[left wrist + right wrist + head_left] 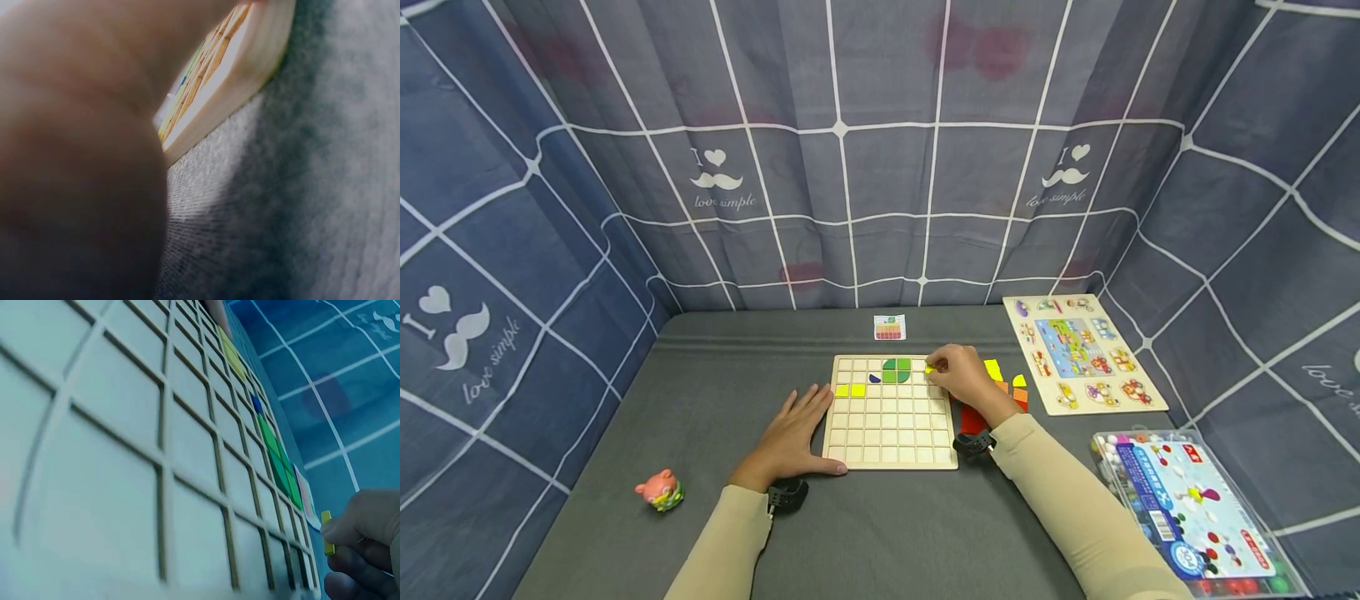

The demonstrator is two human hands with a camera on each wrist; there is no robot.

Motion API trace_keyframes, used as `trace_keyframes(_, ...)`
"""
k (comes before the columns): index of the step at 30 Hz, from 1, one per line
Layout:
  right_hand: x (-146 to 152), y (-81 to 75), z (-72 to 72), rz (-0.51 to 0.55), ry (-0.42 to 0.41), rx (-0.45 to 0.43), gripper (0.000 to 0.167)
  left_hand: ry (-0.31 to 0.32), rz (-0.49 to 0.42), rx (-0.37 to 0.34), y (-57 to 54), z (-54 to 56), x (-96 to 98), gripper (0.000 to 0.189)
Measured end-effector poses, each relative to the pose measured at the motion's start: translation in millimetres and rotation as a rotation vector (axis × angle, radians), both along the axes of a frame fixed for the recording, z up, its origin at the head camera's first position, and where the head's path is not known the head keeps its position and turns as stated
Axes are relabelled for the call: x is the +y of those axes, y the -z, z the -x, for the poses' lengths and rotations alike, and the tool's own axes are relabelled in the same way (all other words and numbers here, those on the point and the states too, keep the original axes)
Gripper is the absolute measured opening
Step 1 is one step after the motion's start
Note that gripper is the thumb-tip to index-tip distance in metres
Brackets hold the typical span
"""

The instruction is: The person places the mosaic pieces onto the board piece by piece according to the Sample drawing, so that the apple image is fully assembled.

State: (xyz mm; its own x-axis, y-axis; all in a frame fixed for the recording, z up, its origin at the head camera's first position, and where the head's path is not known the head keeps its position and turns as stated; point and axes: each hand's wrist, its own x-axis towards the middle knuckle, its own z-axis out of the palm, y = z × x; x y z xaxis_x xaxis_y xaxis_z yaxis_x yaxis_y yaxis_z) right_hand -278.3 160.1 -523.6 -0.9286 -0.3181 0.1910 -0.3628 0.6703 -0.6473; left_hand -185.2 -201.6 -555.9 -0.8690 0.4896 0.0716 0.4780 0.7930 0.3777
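A wooden grid board point(891, 429) lies on the grey cloth in front of me. My left hand point(792, 437) rests along its left edge with fingers spread, thumb at the near corner. Between thumb and fingers my right hand point(962, 375) pinches a small yellow piece point(327, 532), above the board's far right corner. Green pieces point(896, 371) form a block in the upper rows. Just left of that block is a dark blue piece point(875, 378), and two yellow squares point(850, 390) sit at the left side. The left wrist view shows mostly blurred hand and the board's edge.
A small printed card point(890, 327) lies behind the board. Red pieces point(973, 419), with orange and yellow ones, lie right of it, partly under my right arm. Farther right are a picture puzzle board point(1116, 385) and a clear plastic box point(1202, 508). A pig figurine point(661, 490) stands left.
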Motion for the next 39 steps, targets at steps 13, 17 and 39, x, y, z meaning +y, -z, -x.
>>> trace_keyframes(13, -44, 4.1, -10.8, 0.003, -0.092, 0.01, 0.017, 0.001, -0.008, -0.002, -1.0, -0.6, -0.7, 0.14)
trace_keyframes(17, -55, 4.7, -11.8, 0.005, -0.121, 0.012, 0.018, 0.001, -0.006, -0.002, -1.2, -0.6, -0.6, 0.14)
trace_keyframes(39, -97, 13.4, -17.2, 0.011, -0.208, 0.047, 0.018, 0.01, 0.002, 0.005, -0.3, 0.9, -0.7, 0.139)
